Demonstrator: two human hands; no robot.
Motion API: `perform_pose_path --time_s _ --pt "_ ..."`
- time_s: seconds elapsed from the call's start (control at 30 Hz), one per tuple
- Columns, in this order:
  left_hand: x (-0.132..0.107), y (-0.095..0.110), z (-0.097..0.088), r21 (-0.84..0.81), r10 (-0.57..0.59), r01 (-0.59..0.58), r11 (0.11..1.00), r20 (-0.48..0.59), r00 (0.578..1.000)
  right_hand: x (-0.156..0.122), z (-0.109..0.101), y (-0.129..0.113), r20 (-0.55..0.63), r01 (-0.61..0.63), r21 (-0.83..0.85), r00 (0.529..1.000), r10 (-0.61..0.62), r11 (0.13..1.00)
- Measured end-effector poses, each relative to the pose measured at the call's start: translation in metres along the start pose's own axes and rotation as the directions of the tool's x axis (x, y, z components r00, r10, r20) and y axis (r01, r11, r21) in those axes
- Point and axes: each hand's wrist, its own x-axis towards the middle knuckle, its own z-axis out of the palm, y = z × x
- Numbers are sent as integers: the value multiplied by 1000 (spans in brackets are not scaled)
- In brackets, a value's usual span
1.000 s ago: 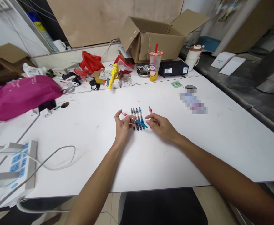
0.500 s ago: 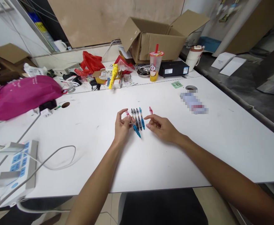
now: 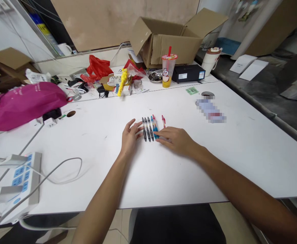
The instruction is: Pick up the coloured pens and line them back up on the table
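Note:
Three black pens [image 3: 147, 129] lie side by side on the table, tips toward me. To their right is a blue pen [image 3: 152, 119], and against it a pen with a pink top and blue grip [image 3: 154, 119]. My right hand [image 3: 176, 138] has its thumb and finger closed at the lower blue end of that pink-topped pen. A pinkish-red pen [image 3: 163, 119] sits further right, its lower part behind my right hand. My left hand [image 3: 130, 137] is open and holds nothing; its fingertips are beside the leftmost black pen.
A power strip [image 3: 33, 179] with loose cables lies at the left. Behind are a magenta bag [image 3: 31, 103], a yellow stick-like object [image 3: 123, 82], a drink cup [image 3: 168, 73], a black box [image 3: 188, 74] and a cardboard box [image 3: 174, 44]. A tape roll [image 3: 208, 95] is at the right.
The pink-topped pen has gone from my left hand to the row, right of the blue pen. My left hand has opened and shifted slightly left; my right fingers have closed on that pen.

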Motion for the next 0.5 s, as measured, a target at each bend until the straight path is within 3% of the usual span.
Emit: perform_pose_path --time_s 0.23,0.5 --pt "-2 3 2 52 -23 22 998 16 1000 1 -8 5 96 -43 -219 993 66 975" --pt "-3 4 2 38 -19 17 999 38 999 -1 -5 15 83 27 -178 996 -13 984"
